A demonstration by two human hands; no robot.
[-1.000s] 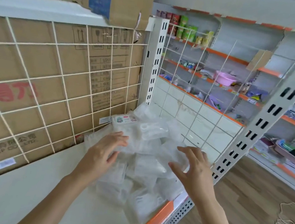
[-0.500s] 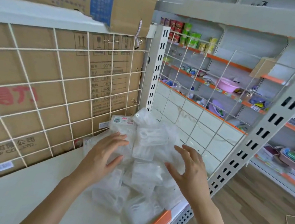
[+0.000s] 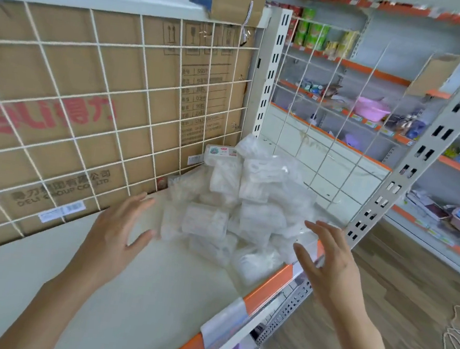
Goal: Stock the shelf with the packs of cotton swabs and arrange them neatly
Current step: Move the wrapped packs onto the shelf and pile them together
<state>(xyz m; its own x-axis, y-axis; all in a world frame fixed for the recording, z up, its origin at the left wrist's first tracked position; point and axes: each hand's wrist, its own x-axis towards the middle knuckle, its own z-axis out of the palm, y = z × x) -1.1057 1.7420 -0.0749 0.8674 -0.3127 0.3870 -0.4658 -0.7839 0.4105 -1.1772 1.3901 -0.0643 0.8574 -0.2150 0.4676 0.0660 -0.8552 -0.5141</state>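
Flanking the heap of cotton swab packs at the far right of the shelf, both hands hover spread, empty: left hand at its eight o'clock, right hand at four, equally near.

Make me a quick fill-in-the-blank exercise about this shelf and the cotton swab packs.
The clear plastic packs of cotton swabs lie heaped on the white shelf, whose front strip is ____.
The brown cardboard box stands ____ the white wire grid.
The left hand and right hand hold ____.
Missing: orange; behind; nothing.
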